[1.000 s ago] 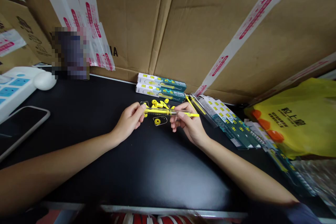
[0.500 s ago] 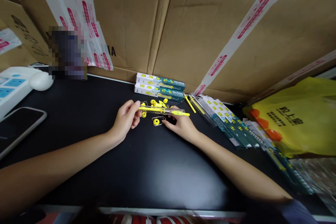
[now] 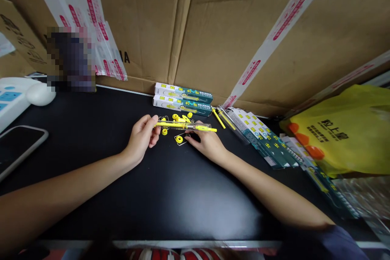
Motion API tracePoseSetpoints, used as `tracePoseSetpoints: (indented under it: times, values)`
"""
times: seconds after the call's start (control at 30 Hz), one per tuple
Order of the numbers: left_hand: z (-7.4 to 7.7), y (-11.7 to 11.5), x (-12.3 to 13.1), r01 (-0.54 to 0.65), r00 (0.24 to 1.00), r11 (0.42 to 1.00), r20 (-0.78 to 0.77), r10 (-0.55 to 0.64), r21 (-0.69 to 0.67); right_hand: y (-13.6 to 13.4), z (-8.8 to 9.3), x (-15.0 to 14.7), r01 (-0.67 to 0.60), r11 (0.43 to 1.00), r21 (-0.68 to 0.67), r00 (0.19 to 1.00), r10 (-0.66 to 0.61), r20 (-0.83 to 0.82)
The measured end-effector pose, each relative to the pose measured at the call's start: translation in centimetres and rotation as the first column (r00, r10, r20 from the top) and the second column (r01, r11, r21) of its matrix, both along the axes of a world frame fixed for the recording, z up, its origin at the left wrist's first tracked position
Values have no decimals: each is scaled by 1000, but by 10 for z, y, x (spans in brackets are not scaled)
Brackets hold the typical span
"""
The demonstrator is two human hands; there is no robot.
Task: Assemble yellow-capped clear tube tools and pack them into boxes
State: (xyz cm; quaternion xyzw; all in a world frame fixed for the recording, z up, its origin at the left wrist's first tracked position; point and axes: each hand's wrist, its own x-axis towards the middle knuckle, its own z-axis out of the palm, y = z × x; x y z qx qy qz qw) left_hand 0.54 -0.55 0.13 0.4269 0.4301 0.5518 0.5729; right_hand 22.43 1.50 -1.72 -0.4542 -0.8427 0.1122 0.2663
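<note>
Head view: a clear spring-scale tube (image 3: 184, 125) with yellow parts inside is held up over a black tabletop (image 3: 152, 203), its long axis running left to right across the wearer's front and dipping slightly toward the right. The left hand (image 3: 141, 138) pinches the tube's left end between thumb and curled fingers; the right hand (image 3: 210, 142), nearer the yellow tip, lies behind and below the other end, thumb apart, fingers partly hidden, so whether it grips anything cannot be told. Its thumb tip points at the nearest yellow ring (image 3: 177, 140), just beyond it. By count: one tube in hand; at least four yellow rings, some lying in a small cluster of yellow parts (image 3: 183, 119); two printed cartons (image 3: 179, 106) side by side at the back; one loose yellow rod (image 3: 219, 118) beside spare clear tubes (image 3: 240, 130) too overlapped to number; several fanned cartons (image 3: 265, 142), likewise uncounted. At the edges: one yellow bag (image 3: 350, 146), one smartphone (image 3: 21, 146), one power strip (image 3: 10, 96).
</note>
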Motion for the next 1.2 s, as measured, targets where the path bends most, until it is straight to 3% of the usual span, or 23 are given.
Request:
tracePoseSetpoints:
  times: [0.17, 0.33, 0.47, 0.6, 0.77, 1.2]
  values:
    - [-1, 0, 0, 2, 1000, 1000, -5, -1, 3, 0, -1, 1, 41, 998, -39, 999, -42, -26]
    - [-1, 2, 0, -9, 1000, 1000, -10, 9, 20, 0, -3, 3, 15, 995, -100, 963, -41, -265]
    - [1, 8, -5, -87, 996, 995, -3, 88, 52, -2, -6, 6, -100, 952, -289, 788, -102, -607]
    - [2, 19, -14, -168, 984, 980, -35, 173, 111, 0, -7, 7, -215, 899, -382, 621, -175, -764]
    - [-1, 26, -18, -217, 973, 968, -50, 225, 123, 1, -1, 6, -241, 879, -410, 514, -243, -823]
    - [-2, 25, -17, -201, 976, 974, -62, 208, 104, -1, 2, 5, -240, 878, -413, 496, -255, -830]
